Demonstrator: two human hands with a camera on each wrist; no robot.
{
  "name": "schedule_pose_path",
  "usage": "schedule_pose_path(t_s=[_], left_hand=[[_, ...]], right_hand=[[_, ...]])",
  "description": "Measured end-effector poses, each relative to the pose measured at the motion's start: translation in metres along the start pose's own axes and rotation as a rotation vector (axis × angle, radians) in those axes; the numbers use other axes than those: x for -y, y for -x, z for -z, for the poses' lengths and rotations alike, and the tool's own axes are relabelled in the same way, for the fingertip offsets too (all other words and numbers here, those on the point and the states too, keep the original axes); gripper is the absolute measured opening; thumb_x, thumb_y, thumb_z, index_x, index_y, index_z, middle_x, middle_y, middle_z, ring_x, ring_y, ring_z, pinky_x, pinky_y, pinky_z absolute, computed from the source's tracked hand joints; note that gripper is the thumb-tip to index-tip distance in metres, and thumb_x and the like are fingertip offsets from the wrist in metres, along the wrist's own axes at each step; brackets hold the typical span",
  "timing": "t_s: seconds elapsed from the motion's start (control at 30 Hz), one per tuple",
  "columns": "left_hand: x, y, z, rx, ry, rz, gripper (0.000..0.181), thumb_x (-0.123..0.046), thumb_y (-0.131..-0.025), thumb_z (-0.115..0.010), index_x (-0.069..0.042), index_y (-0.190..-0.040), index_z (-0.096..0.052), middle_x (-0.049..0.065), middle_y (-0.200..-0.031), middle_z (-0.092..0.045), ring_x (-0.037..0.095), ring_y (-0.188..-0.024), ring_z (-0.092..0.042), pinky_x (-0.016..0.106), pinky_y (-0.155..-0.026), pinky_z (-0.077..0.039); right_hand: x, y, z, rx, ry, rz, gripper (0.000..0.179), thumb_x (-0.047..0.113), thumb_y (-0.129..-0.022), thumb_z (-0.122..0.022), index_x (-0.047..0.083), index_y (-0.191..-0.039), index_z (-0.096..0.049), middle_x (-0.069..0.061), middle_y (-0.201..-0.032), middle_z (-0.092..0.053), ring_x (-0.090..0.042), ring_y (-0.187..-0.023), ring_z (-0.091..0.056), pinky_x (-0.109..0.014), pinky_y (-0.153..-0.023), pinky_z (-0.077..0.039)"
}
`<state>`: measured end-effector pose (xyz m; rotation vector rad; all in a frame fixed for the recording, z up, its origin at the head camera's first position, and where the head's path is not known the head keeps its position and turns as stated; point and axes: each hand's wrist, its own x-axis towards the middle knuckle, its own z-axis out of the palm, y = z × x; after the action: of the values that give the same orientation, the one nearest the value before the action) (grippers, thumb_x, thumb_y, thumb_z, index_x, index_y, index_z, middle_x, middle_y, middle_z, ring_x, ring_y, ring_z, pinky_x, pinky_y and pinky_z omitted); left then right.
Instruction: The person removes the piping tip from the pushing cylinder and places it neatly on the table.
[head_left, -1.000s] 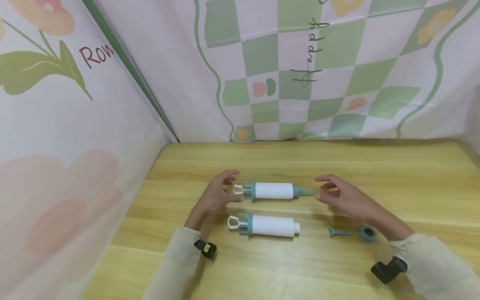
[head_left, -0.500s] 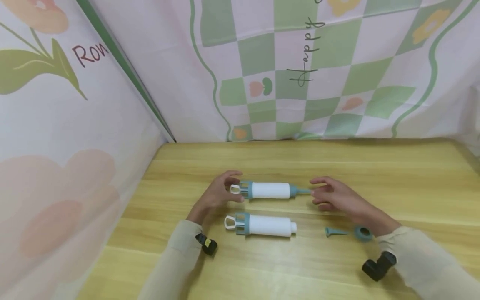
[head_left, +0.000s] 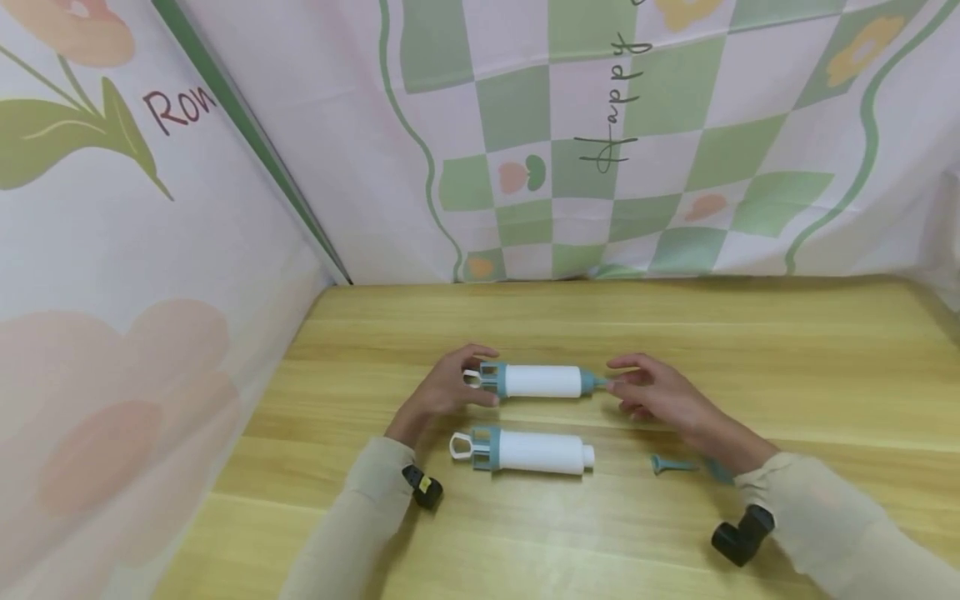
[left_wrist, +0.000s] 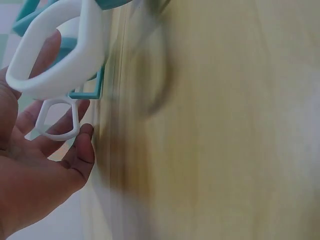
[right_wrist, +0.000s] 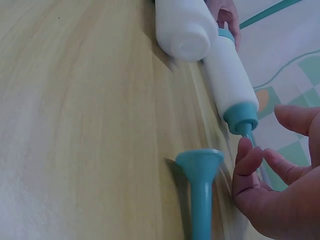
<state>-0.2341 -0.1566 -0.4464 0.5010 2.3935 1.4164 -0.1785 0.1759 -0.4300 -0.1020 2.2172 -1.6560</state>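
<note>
Two filling syringes with white barrels, teal cage ends and white ring handles lie side by side on the table. The far filling syringe (head_left: 543, 381) has a teal nozzle (head_left: 597, 382) fitted; the near filling syringe (head_left: 542, 452) shows a bare white spout. My left hand (head_left: 448, 385) curves loosely around the far one's ring handle (left_wrist: 75, 117), thumb on the near side and fingers on the far side of its teal cage. My right hand (head_left: 660, 396) pinches the nozzle's tip, which its fingertips (right_wrist: 245, 150) hide, while one finger points out above.
A loose teal funnel nozzle (head_left: 671, 464) lies on the wooden table (head_left: 600, 533) near my right wrist. Behind it a teal ring piece (head_left: 718, 472) is partly hidden by that wrist. Printed cloth (head_left: 585, 200) hangs along the back and left edges.
My left hand has slid right, farther over the cage of the far filling syringe. My right hand has moved left until its fingertips cover the nozzle's tip. Both filling syringes stay on the table.
</note>
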Motion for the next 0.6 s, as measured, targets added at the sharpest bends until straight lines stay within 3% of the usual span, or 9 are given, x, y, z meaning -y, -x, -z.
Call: schedule_pose_path(t_s=[0.3,0.6], left_hand=[[-0.008,0.006,-0.001,0.004,0.000,0.008,0.065,-0.001,-0.076,-0.085,-0.007,-0.136,-0.058,0.009,-0.117,-0.062,0.029,-0.112,-0.056,0.039,-0.088,-0.051],[-0.004,0.000,-0.005,0.004,0.014,-0.013,0.063,-0.002,-0.075,-0.085,-0.005,-0.133,-0.060,0.010,-0.108,-0.064,0.029,-0.101,-0.060,0.036,-0.082,-0.052]], right_hand=[[-0.004,-0.009,-0.010,0.016,-0.029,0.021,0.056,0.017,-0.098,-0.066,-0.005,-0.143,-0.043,-0.019,-0.116,-0.057,-0.021,-0.077,-0.056,-0.026,-0.058,-0.047],[-0.002,-0.016,-0.012,-0.024,-0.027,-0.019,0.055,0.019,-0.095,-0.070,-0.002,-0.140,-0.049,-0.015,-0.113,-0.060,-0.018,-0.076,-0.058,-0.027,-0.058,-0.047]])
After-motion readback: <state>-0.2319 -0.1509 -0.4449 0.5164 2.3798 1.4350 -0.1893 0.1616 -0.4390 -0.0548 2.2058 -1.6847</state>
